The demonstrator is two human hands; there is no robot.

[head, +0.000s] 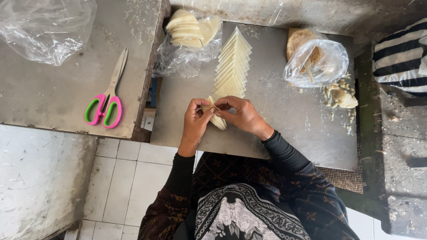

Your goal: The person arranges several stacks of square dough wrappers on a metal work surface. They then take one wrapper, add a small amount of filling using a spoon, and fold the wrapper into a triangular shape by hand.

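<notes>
Your fingers cover most of the pastry sheet [216,119]; only its upper corner and lower tip show, so its fold cannot be made out. Your left hand [195,119] and right hand [240,115] meet over the near middle of the steel bench [284,129], both pinched shut on the sheet, thumbs and fingertips pressing it from either side. Wrists angle inward, forearms in dark sleeves run back toward your body.

Just beyond your hands lies a row of overlapping pale sheets [231,66], reaching toward the far edge. At its far left a clear bag [184,44] holds folded pieces; contents partly blurred by plastic. To the right, a second bag [318,62] holds brownish filling, hard to identify. Crumbly lumps [340,95] sit beside it.

On the adjoining bench to the left: scissors [106,95] with pink and green handles, and crumpled plastic [46,26], cut off by the frame. Striped cloth [400,55] at far right, cut off.
</notes>
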